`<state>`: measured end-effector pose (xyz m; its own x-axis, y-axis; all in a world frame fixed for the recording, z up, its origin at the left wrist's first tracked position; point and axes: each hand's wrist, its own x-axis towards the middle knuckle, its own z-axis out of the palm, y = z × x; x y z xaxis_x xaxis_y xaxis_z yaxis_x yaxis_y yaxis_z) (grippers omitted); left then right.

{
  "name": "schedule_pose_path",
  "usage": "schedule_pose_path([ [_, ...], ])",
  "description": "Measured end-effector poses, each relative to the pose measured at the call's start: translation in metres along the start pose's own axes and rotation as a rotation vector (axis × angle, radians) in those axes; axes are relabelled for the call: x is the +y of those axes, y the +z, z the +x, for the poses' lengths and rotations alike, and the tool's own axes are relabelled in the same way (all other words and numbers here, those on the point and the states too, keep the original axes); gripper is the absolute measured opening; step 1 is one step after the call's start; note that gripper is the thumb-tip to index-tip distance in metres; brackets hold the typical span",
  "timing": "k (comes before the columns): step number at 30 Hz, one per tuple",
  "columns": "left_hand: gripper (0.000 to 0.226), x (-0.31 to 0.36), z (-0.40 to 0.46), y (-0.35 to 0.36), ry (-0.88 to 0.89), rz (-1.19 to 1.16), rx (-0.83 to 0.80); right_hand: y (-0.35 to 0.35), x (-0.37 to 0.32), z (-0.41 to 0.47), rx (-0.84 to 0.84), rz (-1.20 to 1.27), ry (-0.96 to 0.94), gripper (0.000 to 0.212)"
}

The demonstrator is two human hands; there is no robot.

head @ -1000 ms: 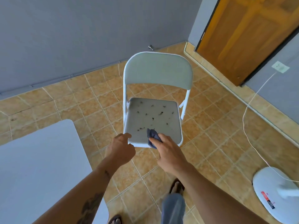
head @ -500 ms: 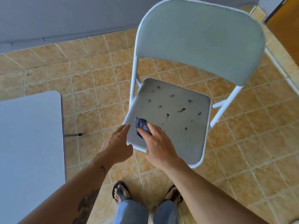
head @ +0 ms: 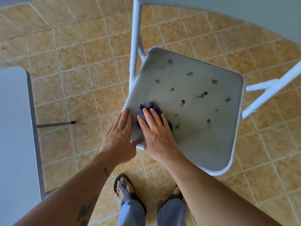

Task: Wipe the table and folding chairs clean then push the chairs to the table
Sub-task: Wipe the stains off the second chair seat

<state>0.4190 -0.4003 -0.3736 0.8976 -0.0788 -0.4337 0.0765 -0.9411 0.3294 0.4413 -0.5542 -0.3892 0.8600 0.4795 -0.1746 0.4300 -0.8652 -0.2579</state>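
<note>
View downward from my head onto a pale grey folding chair with a white tubular metal frame [head: 195, 111], standing on a floor of tan square ceramic tiles [head: 81, 79]. My right hand [head: 156, 134] lies flat, palm down and fingers spread, pressing a crumpled dark blue cloth [head: 149, 110] onto the near-left corner of the chair seat; the cloth shows beyond my fingertips and along the right side of the hand, so the hand rests open on it rather than clenched around it. My left hand [head: 118, 141] is just beside the right, fingers straight and together, laid along the left edge of the seat at its near corner, with the thumb hooked at the near rim; it steadies the chair but grips nothing else. The two hands sit close, with a narrow strip of seat between them.

Small dark brownish scraps of debris [head: 202, 94] are scattered over the middle and far part of the seat, to the right of and beyond the cloth. The chair's backrest [head: 244, 10] fills the far right of the view, and its white frame tubes run down on the left and right of the seat.

At the left edge stands a pale grey flat-topped table [head: 14, 128], well apart from the chair, with one thin dark leg [head: 55, 123] showing under it. My sandalled feet [head: 125, 190] and blue trouser legs [head: 132, 212] are at the near edge.
</note>
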Motion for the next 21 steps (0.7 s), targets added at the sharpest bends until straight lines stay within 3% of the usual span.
schedule_pose_path([
  [3,0.104,-0.004,-0.005,0.007,-0.017,0.011,-0.042,0.01,0.006,-0.011,-0.012,0.047,-0.013,0.07],
  [6,0.103,-0.004,-0.011,0.007,-0.057,0.007,-0.058,0.003,0.027,-0.03,-0.013,0.035,0.028,0.076],
  [12,0.1,0.006,0.001,-0.006,-0.043,0.0,-0.041,-0.028,0.133,-0.097,0.068,-0.048,0.432,0.078],
  [15,0.09,0.008,0.002,-0.006,-0.087,-0.011,0.043,-0.034,0.129,-0.093,0.173,0.069,0.52,0.072],
  [17,0.081,0.011,0.005,-0.007,-0.111,-0.002,0.167,-0.034,0.097,-0.078,0.252,0.17,0.463,0.066],
  [19,0.074,0.016,0.015,-0.007,-0.086,-0.003,0.263,-0.03,0.061,-0.062,0.276,0.217,0.29,0.059],
  [21,0.07,0.022,0.031,-0.004,-0.013,-0.007,0.333,-0.018,0.037,-0.055,0.198,0.189,0.121,0.056],
])
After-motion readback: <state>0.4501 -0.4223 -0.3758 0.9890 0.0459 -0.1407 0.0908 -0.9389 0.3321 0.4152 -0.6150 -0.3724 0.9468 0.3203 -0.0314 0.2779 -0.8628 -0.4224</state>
